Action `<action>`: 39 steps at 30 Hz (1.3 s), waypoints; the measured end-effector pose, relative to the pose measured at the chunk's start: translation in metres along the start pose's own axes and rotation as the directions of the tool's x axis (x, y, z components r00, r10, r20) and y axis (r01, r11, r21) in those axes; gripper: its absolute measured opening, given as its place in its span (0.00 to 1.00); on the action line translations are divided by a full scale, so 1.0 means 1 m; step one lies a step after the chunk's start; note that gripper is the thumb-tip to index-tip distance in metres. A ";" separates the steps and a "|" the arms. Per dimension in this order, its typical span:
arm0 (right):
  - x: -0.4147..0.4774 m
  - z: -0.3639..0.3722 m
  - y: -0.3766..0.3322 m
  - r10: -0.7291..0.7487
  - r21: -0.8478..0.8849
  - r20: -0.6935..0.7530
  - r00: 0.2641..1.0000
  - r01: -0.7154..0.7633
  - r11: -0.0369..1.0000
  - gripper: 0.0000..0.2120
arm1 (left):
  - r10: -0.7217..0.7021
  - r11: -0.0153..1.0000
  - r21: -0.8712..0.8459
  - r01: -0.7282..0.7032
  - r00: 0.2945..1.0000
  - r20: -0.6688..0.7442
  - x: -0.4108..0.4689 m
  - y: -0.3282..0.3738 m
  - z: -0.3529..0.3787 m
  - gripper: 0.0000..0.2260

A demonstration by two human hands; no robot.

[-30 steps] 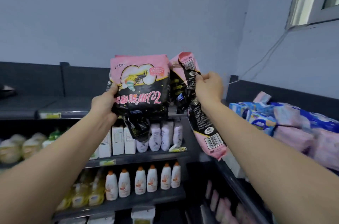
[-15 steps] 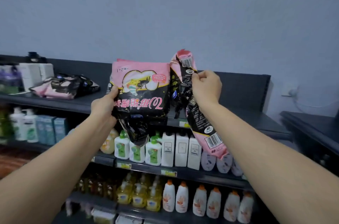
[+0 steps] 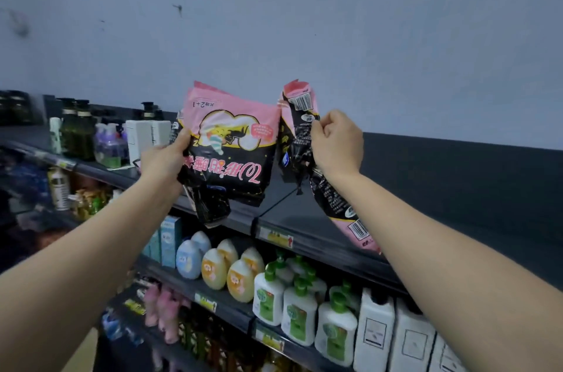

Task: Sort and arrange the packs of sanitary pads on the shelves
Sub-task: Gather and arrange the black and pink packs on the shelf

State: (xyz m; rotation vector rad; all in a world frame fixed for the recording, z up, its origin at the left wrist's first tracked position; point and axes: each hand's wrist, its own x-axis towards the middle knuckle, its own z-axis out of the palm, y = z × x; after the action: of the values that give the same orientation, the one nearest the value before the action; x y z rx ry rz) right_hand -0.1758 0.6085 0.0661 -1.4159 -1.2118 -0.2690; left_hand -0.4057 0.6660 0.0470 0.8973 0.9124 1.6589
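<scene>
1. Dim, flat, bluish light from where I sit; its source I cannot tell (shadows are soft).
2. The pink pack (image 3: 231,140) is sharp; the bottles (image 3: 76,130) at far left blur.
3. The shelf edge (image 3: 320,246) bows toward the corners.

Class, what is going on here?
A person's left hand grips a bundle of pink-and-black plastic sanitary pad packs, print upside down. The right hand pinches more crumpled packs of the same kind, barcodes showing. Both are held up by the dark top shelf, not yet set down.
</scene>
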 end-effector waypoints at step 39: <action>0.135 0.551 0.080 0.024 -0.280 0.386 0.922 0.092 0.956 0.12 | 0.165 -0.258 0.845 -0.469 0.840 0.517 0.578 -0.113 -0.019 0.19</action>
State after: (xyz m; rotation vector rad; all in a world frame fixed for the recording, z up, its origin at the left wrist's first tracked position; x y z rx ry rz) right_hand -0.3161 1.1550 -0.0345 -1.7646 -1.5690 -0.2046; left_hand -0.5072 1.2460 0.0143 2.6091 2.0119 0.7638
